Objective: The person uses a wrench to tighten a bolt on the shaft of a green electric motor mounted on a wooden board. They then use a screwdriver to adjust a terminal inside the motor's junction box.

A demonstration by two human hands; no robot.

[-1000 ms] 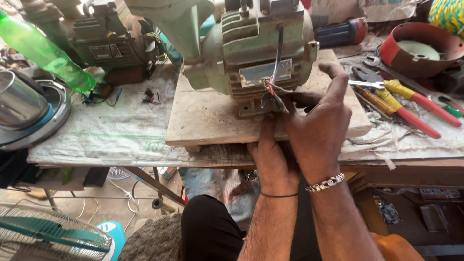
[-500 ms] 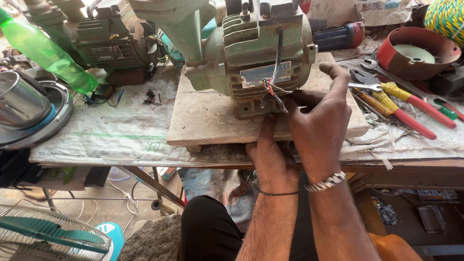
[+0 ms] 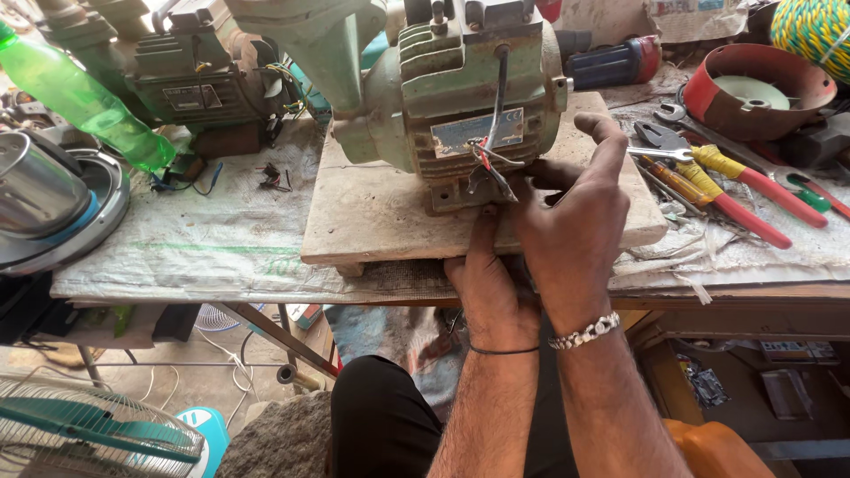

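- A cluttered workbench (image 3: 221,248) is covered with a worn pale woven sheet, and a bare wooden board (image 3: 381,212) lies on top of it.
- Under the bench edge show a dusty floor, a teal fan (image 3: 80,434) behind a wire guard and loose cables.
- A green electric motor (image 3: 460,88) stands on the board, its plated side facing the person; a second, darker motor (image 3: 195,80) stands behind it to the left.
- A green plastic bottle (image 3: 80,97) leans at the far left above a steel pot (image 3: 35,190).
- To the right lie pliers with red and yellow grips (image 3: 753,190), a spanner (image 3: 673,115) and a red round cover (image 3: 753,88).
- A bundle of red, white and dark wires (image 3: 487,164) hangs from the motor's front, just above the board.
- The right hand (image 3: 567,230), with a metal bracelet at the wrist, is at the wires, fingers curled in, thumb raised beside the motor; whether it pinches a wire, I cannot tell.
- The left hand (image 3: 487,283) lies just beneath and left of it, index finger stretched up toward the motor's base under the wires; its grip is hidden by the right hand.
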